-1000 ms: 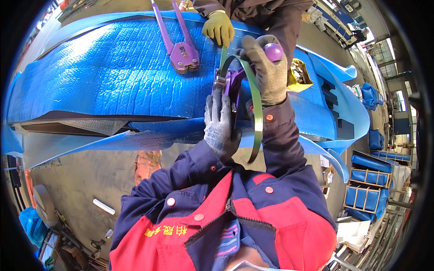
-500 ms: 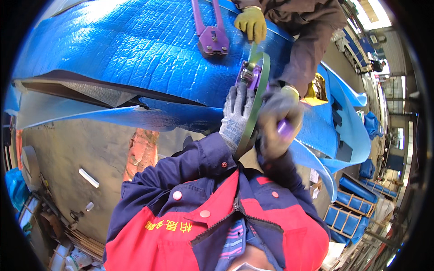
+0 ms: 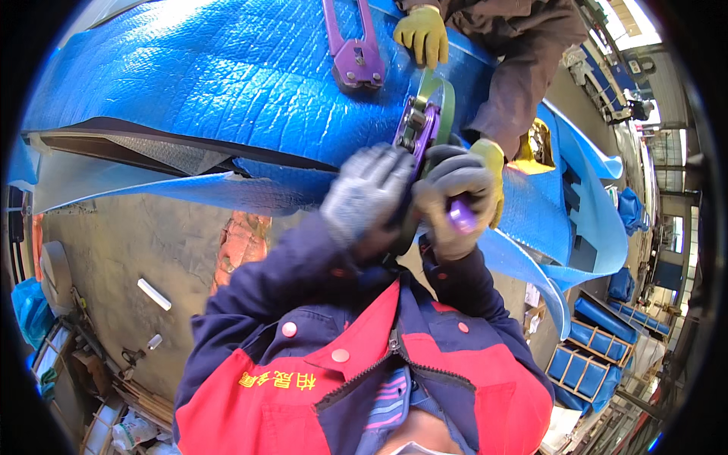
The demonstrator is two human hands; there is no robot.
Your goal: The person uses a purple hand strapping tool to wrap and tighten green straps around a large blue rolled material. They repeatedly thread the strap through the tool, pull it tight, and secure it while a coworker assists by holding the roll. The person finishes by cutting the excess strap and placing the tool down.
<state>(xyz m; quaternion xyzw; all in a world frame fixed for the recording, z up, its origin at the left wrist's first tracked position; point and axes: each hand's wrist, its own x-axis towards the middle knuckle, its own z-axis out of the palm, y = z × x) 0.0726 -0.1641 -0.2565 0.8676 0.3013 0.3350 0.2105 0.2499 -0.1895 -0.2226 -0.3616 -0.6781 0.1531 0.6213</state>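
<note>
A purple strapping tensioner (image 3: 425, 127) sits on the blue-wrapped bundle (image 3: 227, 83), with a green strap (image 3: 447, 106) running through it. My right hand (image 3: 455, 189), in a grey-and-tan glove, is closed round the tensioner's purple handle, whose end pokes out below the fingers. My left hand (image 3: 364, 189), in a grey glove and blurred by motion, is just left of the tensioner with fingers stretched toward it; whether they touch it is unclear. Farther up the bundle lies a purple strap sealer (image 3: 356, 64) with two long handles.
A co-worker's yellow glove (image 3: 422, 36) is by the strap's far end; their other glove (image 3: 491, 178) is right beside my right hand. Loose blue sheeting (image 3: 523, 258) droops at the right. An orange wrapped support (image 3: 241, 246) stands below the bundle.
My left hand has drawn back down and left from the strap and tensioner. My right hand has shifted slightly up and left with the handle. The strap's loose length no longer shows across my front.
</note>
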